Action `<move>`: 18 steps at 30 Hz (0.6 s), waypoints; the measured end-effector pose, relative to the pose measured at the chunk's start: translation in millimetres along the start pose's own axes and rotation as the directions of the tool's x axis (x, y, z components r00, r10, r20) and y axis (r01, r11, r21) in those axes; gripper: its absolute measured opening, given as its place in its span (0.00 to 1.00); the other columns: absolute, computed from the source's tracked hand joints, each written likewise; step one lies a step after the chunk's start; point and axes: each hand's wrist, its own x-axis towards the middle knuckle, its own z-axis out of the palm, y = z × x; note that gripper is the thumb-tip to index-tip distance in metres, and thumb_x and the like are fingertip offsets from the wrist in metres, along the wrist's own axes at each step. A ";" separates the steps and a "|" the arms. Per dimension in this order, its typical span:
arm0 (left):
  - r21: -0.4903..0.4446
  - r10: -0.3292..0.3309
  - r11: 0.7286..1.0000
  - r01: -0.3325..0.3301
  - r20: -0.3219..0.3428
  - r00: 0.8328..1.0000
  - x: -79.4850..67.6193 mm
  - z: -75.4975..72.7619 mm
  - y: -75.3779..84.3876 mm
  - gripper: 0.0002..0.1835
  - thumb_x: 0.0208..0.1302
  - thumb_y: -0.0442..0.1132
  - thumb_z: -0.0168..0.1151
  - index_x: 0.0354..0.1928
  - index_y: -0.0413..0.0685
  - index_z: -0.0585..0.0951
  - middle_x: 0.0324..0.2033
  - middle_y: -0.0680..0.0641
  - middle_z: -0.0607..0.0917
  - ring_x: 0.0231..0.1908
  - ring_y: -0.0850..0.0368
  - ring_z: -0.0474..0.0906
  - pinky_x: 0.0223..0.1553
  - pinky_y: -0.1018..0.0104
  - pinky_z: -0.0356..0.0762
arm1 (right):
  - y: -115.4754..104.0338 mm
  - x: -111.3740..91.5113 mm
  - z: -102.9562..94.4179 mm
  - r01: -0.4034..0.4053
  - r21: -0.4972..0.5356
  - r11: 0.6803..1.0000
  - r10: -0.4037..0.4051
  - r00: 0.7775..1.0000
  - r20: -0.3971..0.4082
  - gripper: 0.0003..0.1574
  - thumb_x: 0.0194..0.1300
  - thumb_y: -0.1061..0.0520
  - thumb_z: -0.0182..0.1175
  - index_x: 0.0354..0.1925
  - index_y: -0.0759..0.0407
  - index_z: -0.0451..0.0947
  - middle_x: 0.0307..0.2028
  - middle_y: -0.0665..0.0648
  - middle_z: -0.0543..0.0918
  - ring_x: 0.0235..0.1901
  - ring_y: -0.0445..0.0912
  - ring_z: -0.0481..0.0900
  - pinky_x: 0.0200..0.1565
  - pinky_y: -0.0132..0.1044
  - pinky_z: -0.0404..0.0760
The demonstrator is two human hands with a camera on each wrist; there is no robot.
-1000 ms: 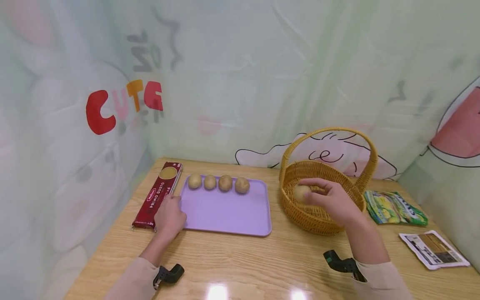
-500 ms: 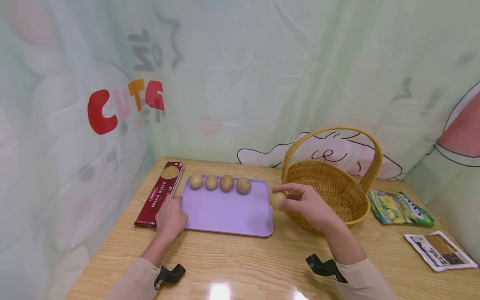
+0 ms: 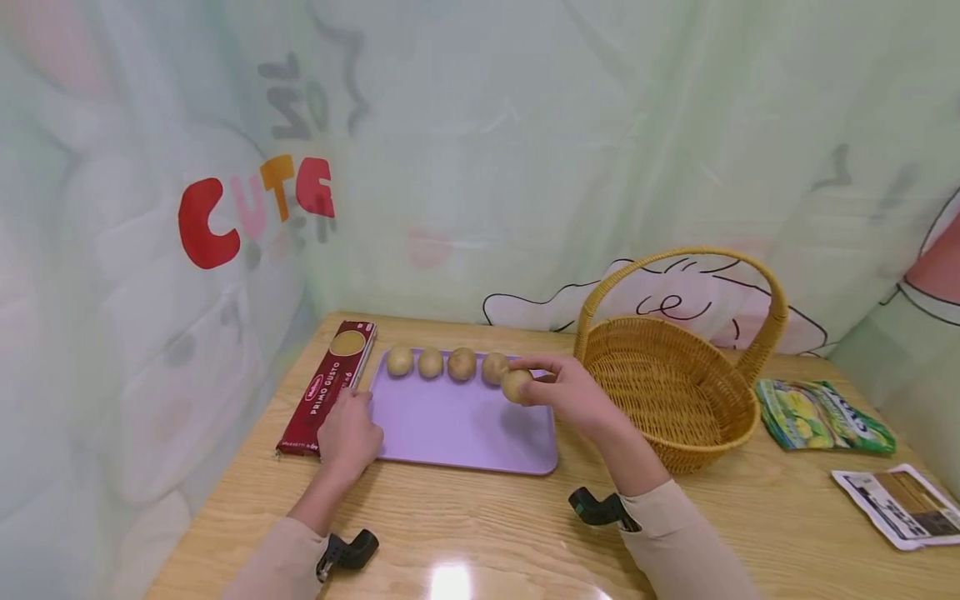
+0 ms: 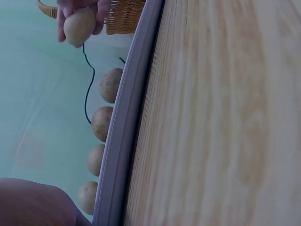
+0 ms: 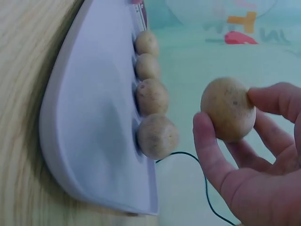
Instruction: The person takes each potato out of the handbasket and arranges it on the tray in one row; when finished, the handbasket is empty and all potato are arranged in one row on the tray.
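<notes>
A potato (image 3: 517, 387) is pinched between the thumb and fingers of my right hand (image 3: 573, 400), above the right part of the lilac tray (image 3: 457, 429). The right wrist view shows this potato (image 5: 228, 109) clear of the tray surface. Several other potatoes (image 3: 461, 364) sit in a row along the tray's far edge; the held one is nearest the row's right end. My left hand (image 3: 349, 433) rests at the tray's left rim, beside a red spaghetti packet (image 3: 327, 392). Its fingertips are mostly hidden, so its grip is unclear.
A wicker basket (image 3: 678, 450) with a tall handle stands right of the tray, with no potato visible inside. Farther right lie a green-yellow bag (image 3: 823, 415) and a flat white-edged packet (image 3: 902, 505). A printed curtain (image 3: 465, 167) hangs behind the wooden table (image 3: 480, 529).
My right hand has carried the potato left, out of the basket and over the tray near the row. The left hand has stayed at the tray's rim; the head view has shifted slightly.
</notes>
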 end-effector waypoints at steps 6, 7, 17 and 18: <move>0.036 -0.007 0.999 0.007 0.004 1.000 3.2 -7.0 1.6 0.24 0.50 0.29 0.63 0.54 0.37 0.81 0.49 0.39 0.78 0.42 0.38 0.79 0.35 0.41 0.76 | 6.6 19.6 8.2 -0.014 -0.067 0.998 0.006 0.994 -0.112 0.26 0.57 0.62 0.63 0.56 0.57 0.80 0.50 0.56 0.82 0.42 0.49 0.79 0.43 0.41 0.77; 0.039 -0.009 0.999 0.008 0.007 1.000 3.3 -8.0 1.8 0.24 0.51 0.29 0.62 0.54 0.37 0.81 0.48 0.39 0.78 0.41 0.38 0.79 0.35 0.40 0.76 | 8.3 22.3 9.1 -0.016 -0.084 0.996 0.005 0.992 -0.128 0.26 0.56 0.62 0.63 0.55 0.57 0.81 0.50 0.56 0.81 0.42 0.49 0.78 0.42 0.40 0.77; 0.053 -0.020 0.998 0.019 0.020 1.000 2.9 -6.8 0.5 0.24 0.51 0.29 0.63 0.54 0.36 0.81 0.48 0.39 0.78 0.40 0.38 0.79 0.32 0.41 0.76 | 31.4 44.6 11.7 -0.043 -0.387 0.921 -0.064 0.964 -0.259 0.27 0.65 0.63 0.53 0.63 0.63 0.72 0.61 0.64 0.74 0.56 0.54 0.71 0.55 0.49 0.71; 0.052 -0.023 0.998 0.021 0.024 0.999 2.8 -5.9 0.5 0.24 0.51 0.29 0.63 0.54 0.37 0.81 0.49 0.39 0.78 0.40 0.38 0.79 0.32 0.41 0.76 | 33.9 46.6 12.0 -0.045 -0.419 0.907 -0.074 0.962 -0.264 0.27 0.66 0.63 0.53 0.63 0.64 0.72 0.61 0.65 0.74 0.57 0.55 0.71 0.57 0.50 0.70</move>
